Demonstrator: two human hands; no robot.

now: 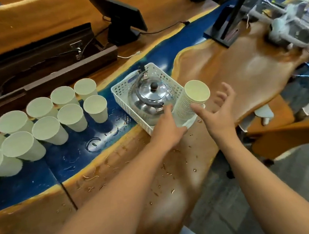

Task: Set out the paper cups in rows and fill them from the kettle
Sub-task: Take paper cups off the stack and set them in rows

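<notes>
Stack of cups [188, 103] leans in the basket [120, 93] beside the kettle [147, 98], long axis tilting up-right. Left hand [167, 126] grips its base; right hand [216, 113] is spread, holding nothing, thumb just beside the stack.

No text can be read (frame blurred).

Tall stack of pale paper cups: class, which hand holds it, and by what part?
The left hand grips the tall stack of pale paper cups low on its side, near the base. The right hand is open beside it, holding nothing.
</notes>
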